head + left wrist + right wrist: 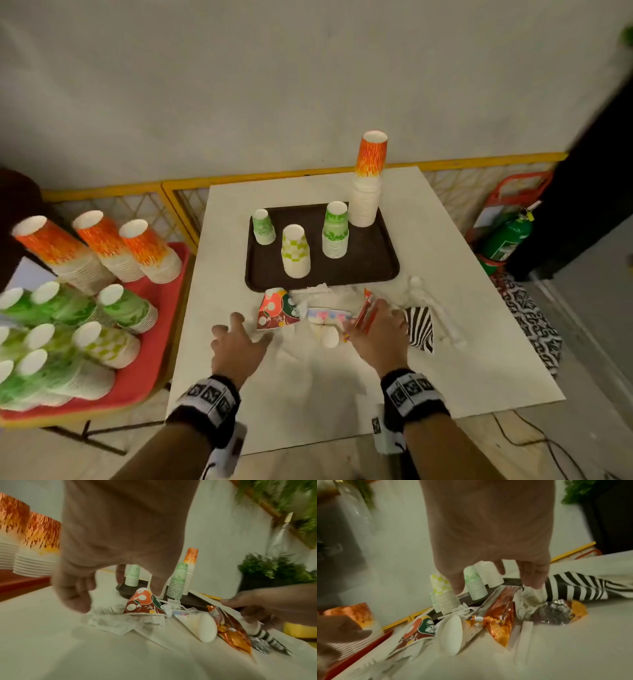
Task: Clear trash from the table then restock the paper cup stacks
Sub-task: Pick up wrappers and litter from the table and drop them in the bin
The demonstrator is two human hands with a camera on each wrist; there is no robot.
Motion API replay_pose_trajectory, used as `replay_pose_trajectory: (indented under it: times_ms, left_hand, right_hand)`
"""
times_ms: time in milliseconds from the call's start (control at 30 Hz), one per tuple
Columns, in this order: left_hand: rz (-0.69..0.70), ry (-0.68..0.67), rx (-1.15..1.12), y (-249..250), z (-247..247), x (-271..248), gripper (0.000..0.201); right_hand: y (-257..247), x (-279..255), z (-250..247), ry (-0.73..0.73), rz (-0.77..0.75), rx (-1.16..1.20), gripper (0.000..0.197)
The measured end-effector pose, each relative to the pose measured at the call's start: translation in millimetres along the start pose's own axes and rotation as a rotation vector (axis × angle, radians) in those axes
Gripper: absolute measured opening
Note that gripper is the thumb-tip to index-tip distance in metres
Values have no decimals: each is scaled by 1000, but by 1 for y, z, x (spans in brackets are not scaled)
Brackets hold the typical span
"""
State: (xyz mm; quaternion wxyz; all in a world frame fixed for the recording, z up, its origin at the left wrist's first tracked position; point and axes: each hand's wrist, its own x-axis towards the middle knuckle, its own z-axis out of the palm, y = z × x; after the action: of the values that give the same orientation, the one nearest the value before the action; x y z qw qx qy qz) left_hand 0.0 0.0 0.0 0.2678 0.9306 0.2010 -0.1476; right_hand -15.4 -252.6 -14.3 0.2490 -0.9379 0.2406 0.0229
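Orange wrapper (366,313) lies in the trash (325,315) on the surface (462,359), just before the tray (383,270), long axis pointing away. The right hand (378,334), fingers spread, hovers directly above it; the left hand (239,342), also spread and holding nothing, sits left of the pile.

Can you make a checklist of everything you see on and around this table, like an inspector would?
Surface: white table, trash bunched at its middle.
Job's things: four upside-down cup stacks on dark tray; spare stacks on red tray to the left.
Clutter: crushed red patterned cup, tipped white cup, orange wrapper, striped paper, crumpled napkins, plastic forks.
Hands: left hand open, holding nothing; right hand open over the wrapper.
Cables: black cable on floor.
Surroundings: green fire extinguisher, yellow railing.
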Motion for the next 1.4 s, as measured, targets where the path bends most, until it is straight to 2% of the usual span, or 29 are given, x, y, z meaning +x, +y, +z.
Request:
replay_pose_trajectory:
  times_ms: [100, 267, 367, 500, 633, 833, 900, 1000, 1067, 1200, 1267, 1333, 1400]
  left_hand:
    - [-240, -38, -39, 13, 15, 18, 98]
    - [-307, -36, -64, 43, 31, 41, 118]
    - [-318, 6, -62, 59, 38, 59, 122]
    - [-237, 15, -2, 61, 48, 72, 99]
    - [-124, 20, -298, 50, 55, 74, 79]
    - [58, 29, -370, 27, 38, 66, 43]
    - [110, 27, -432, 25, 27, 58, 38]
    - [232, 49, -492, 34, 9, 43, 39]
    - [323, 11, -502, 49, -1, 34, 42]
    - [490, -234, -396, 78, 8, 29, 53]
    - [529, -335, -292, 86, 27, 30, 63]
    - [544, -399, -123, 90, 47, 32, 82]
    - [543, -418, 58, 88, 62, 37, 92]
  right_hand:
    - [-9, 12, 8, -16, 196, 14, 93]
    - [-8, 24, 29, -72, 212, -38, 98]
    - [-9, 31, 39, -67, 143, -12, 91]
    - [-6, 33, 52, -119, 52, 204, 87]
    - [4, 31, 52, -129, 53, 297, 79]
    - [9, 35, 31, -77, -2, 321, 78]
    - [10, 34, 20, -48, -17, 317, 79]
    - [14, 33, 1, -61, -3, 417, 78]
    - [18, 35, -16, -49, -4, 463, 72]
    - [37, 51, -42, 66, 21, 411, 65]
    - [49, 59, -45, 63, 56, 311, 69]
    - [61, 65, -44, -21, 79, 192, 69]
    - [72, 68, -42, -105, 109, 127, 71]
